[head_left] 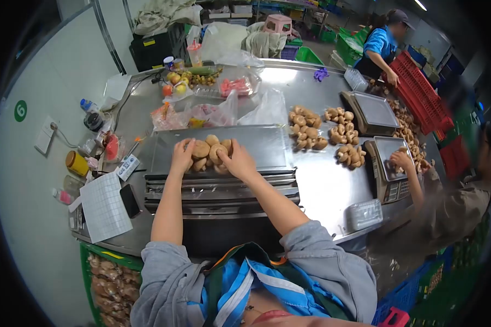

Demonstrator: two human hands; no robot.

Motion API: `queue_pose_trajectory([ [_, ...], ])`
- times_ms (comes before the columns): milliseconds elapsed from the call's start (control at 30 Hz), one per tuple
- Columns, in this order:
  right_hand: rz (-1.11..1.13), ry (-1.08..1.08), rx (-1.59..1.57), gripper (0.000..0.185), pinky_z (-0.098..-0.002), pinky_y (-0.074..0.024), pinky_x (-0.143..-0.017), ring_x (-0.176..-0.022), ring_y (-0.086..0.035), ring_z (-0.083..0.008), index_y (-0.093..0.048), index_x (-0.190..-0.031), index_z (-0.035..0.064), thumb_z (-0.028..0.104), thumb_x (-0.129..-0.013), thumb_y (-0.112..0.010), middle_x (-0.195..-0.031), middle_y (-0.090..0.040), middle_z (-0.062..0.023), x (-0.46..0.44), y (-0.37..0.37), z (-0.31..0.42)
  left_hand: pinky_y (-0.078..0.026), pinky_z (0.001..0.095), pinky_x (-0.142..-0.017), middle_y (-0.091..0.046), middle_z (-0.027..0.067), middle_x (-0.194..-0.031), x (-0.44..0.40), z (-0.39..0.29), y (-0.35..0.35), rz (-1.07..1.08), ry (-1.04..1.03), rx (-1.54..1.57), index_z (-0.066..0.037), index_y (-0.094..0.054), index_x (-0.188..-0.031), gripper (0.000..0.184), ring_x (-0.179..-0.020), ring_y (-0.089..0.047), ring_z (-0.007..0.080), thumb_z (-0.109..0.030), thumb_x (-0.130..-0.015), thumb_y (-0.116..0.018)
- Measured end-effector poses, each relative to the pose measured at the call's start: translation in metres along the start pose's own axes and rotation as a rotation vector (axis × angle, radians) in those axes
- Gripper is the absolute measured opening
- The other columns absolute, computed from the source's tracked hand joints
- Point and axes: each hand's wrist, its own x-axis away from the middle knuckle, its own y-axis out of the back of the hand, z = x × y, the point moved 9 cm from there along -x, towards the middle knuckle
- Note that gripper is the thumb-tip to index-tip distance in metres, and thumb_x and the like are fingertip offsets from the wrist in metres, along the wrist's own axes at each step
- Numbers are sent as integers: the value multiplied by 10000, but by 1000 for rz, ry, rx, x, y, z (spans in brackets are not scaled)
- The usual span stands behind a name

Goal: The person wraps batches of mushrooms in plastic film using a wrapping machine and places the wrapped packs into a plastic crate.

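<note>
Left grip [183,156] and right grip [238,161] partly curled, cupped firmly around opposite sides of a brown mushroom cluster [216,152].

Bags [223,110] block ahead; room lies between mushrooms [350,156] and punnets [364,215].

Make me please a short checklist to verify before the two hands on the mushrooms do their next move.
1. Both hands on the mushrooms: ok, left hand and right hand hold the pile from its two sides.
2. Mushrooms over the metal plate: ok, inside its edges.
3. Tray under the mushrooms: cannot tell, the pile and hands hide it.
4. Phone and paper sheet off the plate: ok, both lie to its left.
5. Other person's hand out of the way: ok, it is at the scale on the right.
</note>
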Motion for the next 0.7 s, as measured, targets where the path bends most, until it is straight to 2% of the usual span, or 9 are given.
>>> queue_pose_trajectory([
  [67, -32, 30, 87, 748, -446, -450, -821, -940, -570, -423, -286, -1336, 30, 531, -819, -488, -1016, -581, -250, -3, -22, 13, -328, 416, -972, -494, 175, -1203, 9, -20, 32, -116, -81, -263, -95, -554, -1159, 506, -1154, -422, 331, -489, -844, -514],
  [133, -55, 40, 69, 761, -447, -455, -797, -915, -583, -412, -270, -1347, 35, 541, -821, -485, -971, -601, -249, -1, -34, 15, -305, 408, -993, -480, 160, -1239, 19, -15, 47, -127, -70, -199, -76, -517, -1200, 505, -1169, -407, 342, -450, -860, -508],
  [233, 66, -79, 166, 782, -424, -465, -739, -870, -610, -352, -261, -1362, 31, 550, -823, -492, -908, -630, -202, 13, -17, 11, -288, 407, -1014, -435, 170, -1300, 33, -20, 71, -69, -301, -59, -14, -441, -1254, 512, -1196, -381, 366, -329, -865, -546],
  [300, 28, 112, -1, 606, -369, -471, -692, -729, -614, -275, -356, -1330, 62, 364, -853, -576, -808, -637, -142, 32, 10, 6, -341, 389, -955, -537, 139, -1185, 72, -65, 106, 25, -594, -237, -62, -501, -1203, 426, -1074, -491, 320, -241, -824, -576],
  [367, 5, 287, 186, 328, -357, -476, -678, -717, -615, -241, -579, -1148, 124, 214, -834, -606, -786, -630, -101, 54, 40, 7, -386, 360, -848, -619, 65, -965, 90, -48, 104, 576, -747, -724, -140, -565, -1123, 335, -890, -567, 235, -173, -790, -561],
  [400, 101, 431, 419, 290, -363, -478, -674, -741, -612, -224, -615, -1087, 146, 196, -802, -617, -773, -627, -80, 57, 40, -4, -386, 360, -848, -619, 65, -965, 92, -46, 121, 572, -750, -717, -140, -565, -1123, 335, -890, -567, 235, -173, -790, -561],
  [467, 294, 634, 713, 322, -361, -479, -670, -747, -598, -211, -614, -1078, 164, 195, -758, -635, -744, -604, -52, 68, 34, -5, -387, 331, -764, -586, -12, -762, 118, -37, 120, 652, -1131, -1154, -210, -596, -1055, 288, -752, -556, 163, -145, -781, -532],
  [600, 394, 889, 852, 331, -342, -479, -659, -740, -590, -203, -607, -1079, 171, 206, -750, -628, -729, -576, -24, 78, 5, 3, -381, 300, -771, -528, -17, -710, 133, -50, 98, 586, -1455, -1051, -192, -577, -1133, 360, -710, -523, 142, -151, -779, -524],
  [700, 219, 961, 662, 265, -347, -474, -623, -711, -587, -208, -606, -1024, 124, 195, -769, -601, -704, -558, -24, 83, -16, 9, -390, 314, -743, -521, -19, -623, 126, -32, 77, 510, -1375, -941, -174, -595, -1114, 332, -636, -519, 141, -162, -785, -550],
])
